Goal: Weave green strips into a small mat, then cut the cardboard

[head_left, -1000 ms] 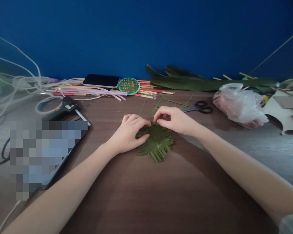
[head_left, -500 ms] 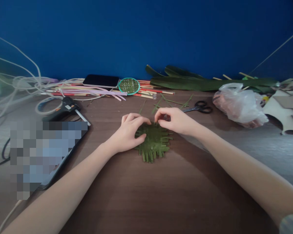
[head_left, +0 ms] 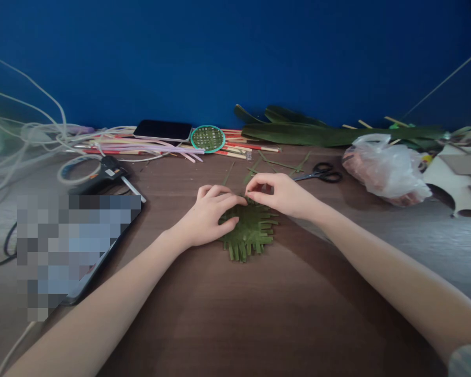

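Note:
A green woven leaf mat (head_left: 248,233) with fringed strip ends lies flat on the table in front of me. My left hand (head_left: 215,214) rests over its left side, fingertips and thumb spread apart and pressing on the weave. At the far edge of the mat, my right hand (head_left: 272,193) has thumb and forefinger pinched together on the end of a leaf strip, which is mostly hidden by the fingers. Loose leaf strips (head_left: 272,162) are scattered just beyond my hands. Scissors (head_left: 317,173) with black handles lie behind my right wrist.
A tablet (head_left: 82,246), its screen blurred, and a glue gun (head_left: 105,173) are on the left. Along the wall lie a phone (head_left: 163,130), a teal-rimmed woven disc (head_left: 208,139) and long leaves (head_left: 314,133). A plastic bag (head_left: 384,170) stands at right.
My left hand has shifted slightly to the right over the mat. My right thumb and forefinger have moved a little left along the far edge and closed tighter.

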Demonstrator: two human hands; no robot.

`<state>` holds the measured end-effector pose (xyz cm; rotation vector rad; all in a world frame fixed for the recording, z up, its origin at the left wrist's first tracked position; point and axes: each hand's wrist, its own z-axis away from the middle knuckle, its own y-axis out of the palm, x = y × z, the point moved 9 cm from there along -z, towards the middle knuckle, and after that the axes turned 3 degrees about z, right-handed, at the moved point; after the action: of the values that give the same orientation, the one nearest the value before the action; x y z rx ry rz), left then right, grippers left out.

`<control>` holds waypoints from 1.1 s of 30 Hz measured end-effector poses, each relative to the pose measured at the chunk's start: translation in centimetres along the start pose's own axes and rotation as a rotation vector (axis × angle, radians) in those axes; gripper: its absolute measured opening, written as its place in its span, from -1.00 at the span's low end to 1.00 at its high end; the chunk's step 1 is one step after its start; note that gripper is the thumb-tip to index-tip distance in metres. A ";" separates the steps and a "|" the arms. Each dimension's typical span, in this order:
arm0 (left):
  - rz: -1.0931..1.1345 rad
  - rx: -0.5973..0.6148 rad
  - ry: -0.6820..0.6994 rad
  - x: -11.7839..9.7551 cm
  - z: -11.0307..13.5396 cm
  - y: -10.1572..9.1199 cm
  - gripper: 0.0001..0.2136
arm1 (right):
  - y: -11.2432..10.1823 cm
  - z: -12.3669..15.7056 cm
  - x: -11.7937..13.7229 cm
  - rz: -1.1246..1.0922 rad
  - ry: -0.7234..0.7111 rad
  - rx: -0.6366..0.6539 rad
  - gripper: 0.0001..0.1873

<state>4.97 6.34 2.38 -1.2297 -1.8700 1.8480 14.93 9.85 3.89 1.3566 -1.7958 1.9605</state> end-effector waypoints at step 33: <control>0.012 -0.030 -0.033 0.3 -0.1 -0.3 -0.67 | 1.8 0.1 -1.9 0.234 0.056 0.138 -0.61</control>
<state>4.75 6.65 2.51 -1.2304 -1.9179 1.8642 14.92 10.10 1.35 1.1602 -1.8998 2.2545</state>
